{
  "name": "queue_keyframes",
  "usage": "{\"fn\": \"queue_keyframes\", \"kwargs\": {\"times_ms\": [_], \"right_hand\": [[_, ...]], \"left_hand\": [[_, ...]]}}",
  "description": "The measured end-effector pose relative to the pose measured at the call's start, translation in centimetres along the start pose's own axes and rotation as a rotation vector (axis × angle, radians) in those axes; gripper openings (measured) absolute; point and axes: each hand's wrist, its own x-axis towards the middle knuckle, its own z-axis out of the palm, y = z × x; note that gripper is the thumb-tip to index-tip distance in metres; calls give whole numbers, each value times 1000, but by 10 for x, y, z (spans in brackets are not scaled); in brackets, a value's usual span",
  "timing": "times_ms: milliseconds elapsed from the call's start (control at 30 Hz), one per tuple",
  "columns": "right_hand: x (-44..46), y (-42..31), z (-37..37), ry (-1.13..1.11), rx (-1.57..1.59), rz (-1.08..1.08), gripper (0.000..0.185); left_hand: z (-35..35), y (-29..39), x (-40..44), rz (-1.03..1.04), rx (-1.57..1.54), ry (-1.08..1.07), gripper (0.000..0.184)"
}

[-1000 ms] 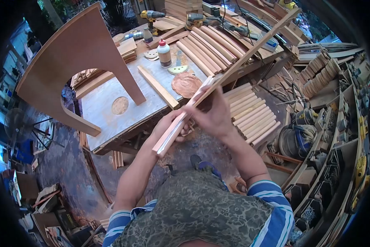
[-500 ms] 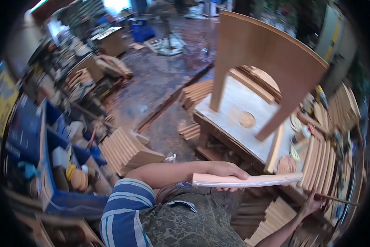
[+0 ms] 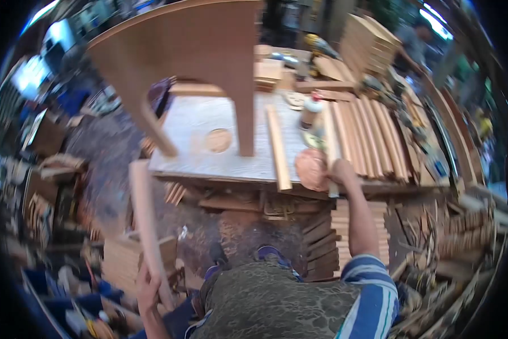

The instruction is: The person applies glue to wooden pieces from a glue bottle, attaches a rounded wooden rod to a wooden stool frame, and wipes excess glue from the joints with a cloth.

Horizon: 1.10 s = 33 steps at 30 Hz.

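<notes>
My left hand (image 3: 148,281) is closed around the lower part of a long, slightly curved wooden slat (image 3: 145,220), which stands nearly upright and looks blurred. At the table's near edge, my right hand (image 3: 343,171) grips the near end of a pale wooden strip (image 3: 329,133). That strip lies beside a row of curved wooden slats (image 3: 367,135). Just left of my right hand is a round pinkish-brown piece (image 3: 311,169), with a glue-like bottle (image 3: 310,111) behind it. Another wooden strip (image 3: 278,147) lies further left on the pale tabletop (image 3: 192,124).
A large curved wooden panel (image 3: 180,51) with an arched cut-out stands on the table's left part. Stacked wood (image 3: 360,229) sits below the table, and more (image 3: 127,257) by my left hand. Blue bins (image 3: 67,305) are at lower left. A person (image 3: 418,45) is at far right.
My view has turned right, bringing the table to the middle. The slat in my left hand has swung from level to nearly upright at the left. My right hand has reached forward onto the strip.
</notes>
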Motion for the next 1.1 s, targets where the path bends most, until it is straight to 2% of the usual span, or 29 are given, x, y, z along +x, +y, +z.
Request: {"fn": "queue_keyframes", "kwargs": {"times_ms": [100,167,200,267,300,333,367,400,433,467,533,600,633,700,767,800,867,900,933,1033,1100], "right_hand": [[-13,-8,-9,93,43,11,47],[2,0,2,113,97,-9,68],[3,5,1,122,99,-3,68],[3,4,-2,19,79,82,51],[3,3,-5,-18,27,83,53],[1,4,0,45,63,102,54],[3,4,-4,-17,51,53,56],[5,7,0,55,49,32,57],[8,4,-10,44,69,100,58],[-6,-5,-33,107,88,98,60],[-15,-12,-74,418,257,-68,60],[-24,-27,-125,784,485,-296,52],[-51,-52,-171,923,601,-488,45],[-111,-108,-251,1127,583,-732,39],[-148,-158,-310,1340,310,-962,43],[-165,-189,-334,1401,174,-1015,48],[-184,-250,-373,1468,-56,-1133,48],[-188,-282,-388,1507,-174,-1174,50],[-187,-314,-397,1514,-179,-1168,50],[-173,-389,-413,1540,-382,-1071,54],[-149,-429,-411,1136,-310,-946,48]], "left_hand": [[-6,10,-8,22,8,75,86],[-3,20,-4,78,30,94,84],[-4,26,-1,134,81,104,82],[-4,42,5,204,125,131,79],[1,57,13,260,247,134,77],[3,68,19,315,367,155,74],[1,71,26,417,509,234,66],[0,86,32,432,495,292,66],[-1,110,39,458,610,219,62],[-2,134,48,479,727,137,59],[-5,176,71,770,886,140,53],[3,221,95,920,872,194,53],[5,243,110,986,902,196,54],[10,292,142,1088,940,153,55],[23,341,176,1208,983,122,53],[30,364,194,1292,1014,125,51],[38,408,228,1300,1132,52,53],[45,425,246,1395,1152,28,53],[53,438,262,1496,1170,0,52],[68,461,299,1578,1012,-211,50],[63,471,324,1649,956,-281,48]]}}
